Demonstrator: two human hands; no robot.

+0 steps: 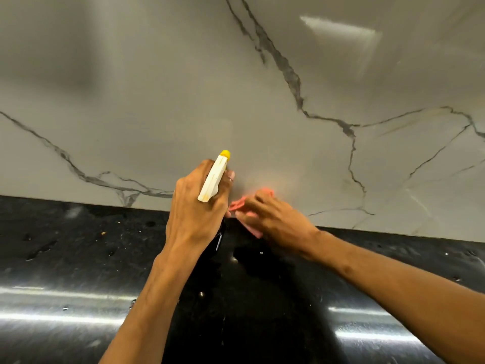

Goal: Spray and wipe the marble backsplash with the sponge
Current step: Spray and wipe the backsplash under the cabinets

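The marble backsplash (236,88) is grey-white with dark veins and fills the upper part of the head view. My left hand (196,206) grips a spray bottle (214,179) with a white trigger head and a yellow nozzle that points at the marble. The bottle's body is hidden under the hand. Just to the right, my right hand (275,216) holds a pink sponge (245,208) low against the backsplash, close to where it meets the counter. The sponge is mostly covered by the fingers.
A glossy black stone counter (78,245) runs below the backsplash, with water drops and a few crumbs at the left. Bright light streaks reflect along its near part.
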